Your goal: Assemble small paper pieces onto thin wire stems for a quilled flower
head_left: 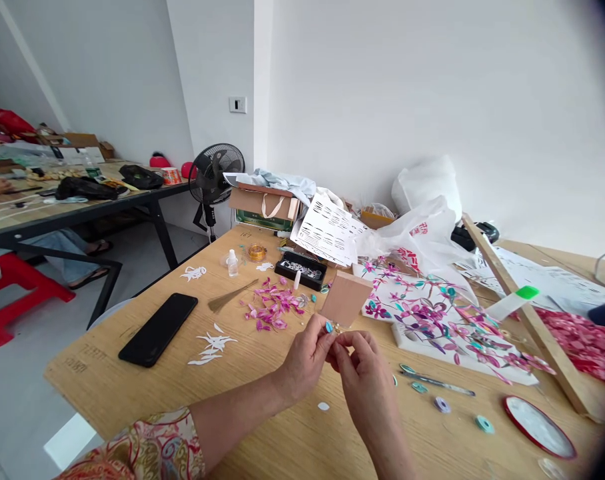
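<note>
Over the wooden table [262, 413], my left hand [308, 353] is closed in a pinch, with a small blue piece [328, 327] at its fingertips. Right beside it, my right hand [365, 370] is also pinched, and what lies between its fingers is too small to make out. Tiny gold-coloured beads [338, 329] show between the two hands. Just behind them stands a tan block [346, 299]. Pink petals [272, 303] are scattered to the left of the block, and white petal shapes [211, 347] lie nearer the phone.
A black phone [158, 330] lies on the left. Behind are a black tray [301, 269] and a small bottle [232, 263]. On the right are purple flower sprays [432, 313], tweezers [445, 383], a wooden bar [532, 327] and a red-rimmed dish [539, 427].
</note>
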